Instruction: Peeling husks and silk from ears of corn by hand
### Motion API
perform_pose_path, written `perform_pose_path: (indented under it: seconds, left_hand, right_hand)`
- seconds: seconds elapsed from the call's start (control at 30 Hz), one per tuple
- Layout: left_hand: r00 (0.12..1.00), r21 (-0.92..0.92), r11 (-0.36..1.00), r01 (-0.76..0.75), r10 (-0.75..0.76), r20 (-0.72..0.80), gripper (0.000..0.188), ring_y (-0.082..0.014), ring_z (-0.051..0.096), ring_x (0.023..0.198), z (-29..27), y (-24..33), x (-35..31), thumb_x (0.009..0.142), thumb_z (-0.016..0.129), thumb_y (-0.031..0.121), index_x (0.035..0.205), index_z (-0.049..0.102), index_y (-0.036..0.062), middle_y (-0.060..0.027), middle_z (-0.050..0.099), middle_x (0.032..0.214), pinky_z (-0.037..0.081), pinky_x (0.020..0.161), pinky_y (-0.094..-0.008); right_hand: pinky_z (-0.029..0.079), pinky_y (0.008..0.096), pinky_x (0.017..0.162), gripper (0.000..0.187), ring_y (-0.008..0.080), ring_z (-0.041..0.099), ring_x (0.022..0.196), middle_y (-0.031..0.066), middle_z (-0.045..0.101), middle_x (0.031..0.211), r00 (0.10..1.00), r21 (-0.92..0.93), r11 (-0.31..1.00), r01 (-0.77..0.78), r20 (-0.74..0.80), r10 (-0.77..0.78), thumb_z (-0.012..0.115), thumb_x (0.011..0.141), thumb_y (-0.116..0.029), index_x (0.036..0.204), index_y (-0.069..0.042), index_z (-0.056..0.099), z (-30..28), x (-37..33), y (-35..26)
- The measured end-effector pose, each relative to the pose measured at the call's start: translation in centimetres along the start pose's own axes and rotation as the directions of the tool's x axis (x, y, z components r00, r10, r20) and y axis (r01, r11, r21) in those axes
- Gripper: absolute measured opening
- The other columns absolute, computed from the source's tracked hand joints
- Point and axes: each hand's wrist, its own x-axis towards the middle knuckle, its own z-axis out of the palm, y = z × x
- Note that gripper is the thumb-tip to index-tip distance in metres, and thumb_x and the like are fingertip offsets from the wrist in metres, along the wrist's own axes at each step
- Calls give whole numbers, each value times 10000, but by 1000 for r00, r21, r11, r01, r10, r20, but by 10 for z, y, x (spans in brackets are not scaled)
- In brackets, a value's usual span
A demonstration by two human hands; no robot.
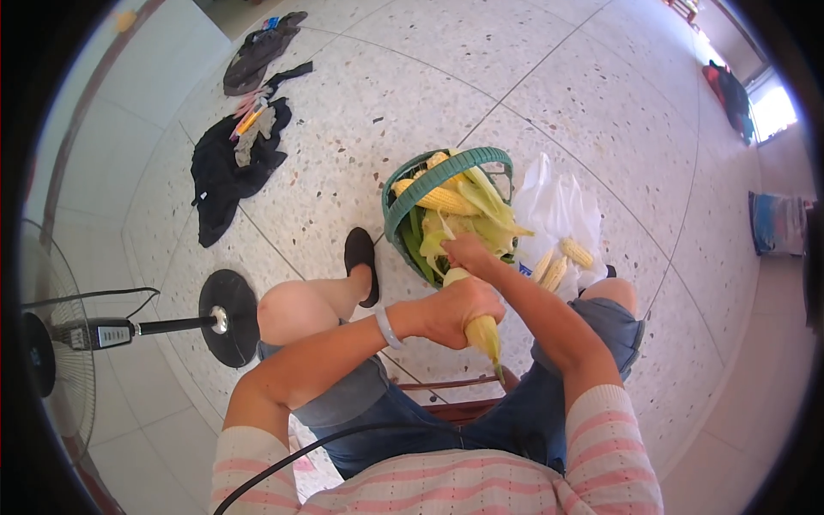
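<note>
My left hand (463, 312), with a pale bracelet at the wrist, is wrapped round an ear of corn (485, 337) between my knees. Its pointed lower end hangs below the fist, and its upper end shows above my thumb. Just beyond it, at the near rim of the green basket (463, 160), my right hand (469, 252) is closed on pale corn husk (440, 230); its fingertips are partly hidden. Yellow corn cobs (440, 197) and loose green husks lie in the basket under its arched handle.
Right of the basket, a white plastic bag (556, 204) lies with bare cobs (575, 251) on it. A standing fan (103, 333) with a round black base (228, 318) is at the left. Dark clothes (232, 167) lie on the speckled floor, far left.
</note>
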Motion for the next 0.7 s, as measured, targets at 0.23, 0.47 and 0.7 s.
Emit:
perform_pose_path:
  seconds: [0.23,0.47,0.7]
  left_hand:
    - [946,66,998,-20,-3,324,262,-344,550,745,9,2,1,490,676,28,703,535,85,-103,554,691,410,662,-433]
    - [975,216,973,-80,32,218,278,-353,548,775,7,-4,-3,517,690,51,757,550,65,-111,560,761,429,649,-440]
    - [864,-192,962,193,-259,-433,207,-133,574,870,-59,31,-3,736,701,0,873,557,60,-46,604,954,480,807,-302]
  right_hand:
    - [386,331,418,293,159,460,435,63,520,554,990,-179,979,98,116,-78,659,853,-210,667,0,574,8,9,22]
    - [478,364,517,329,224,594,537,112,605,626,997,63,995,-72,-7,73,550,873,-274,724,15,603,7,10,4]
    - [312,256,381,139,113,366,440,21,404,606,975,849,481,-221,185,121,463,912,-171,836,-56,461,-22,16,-17]
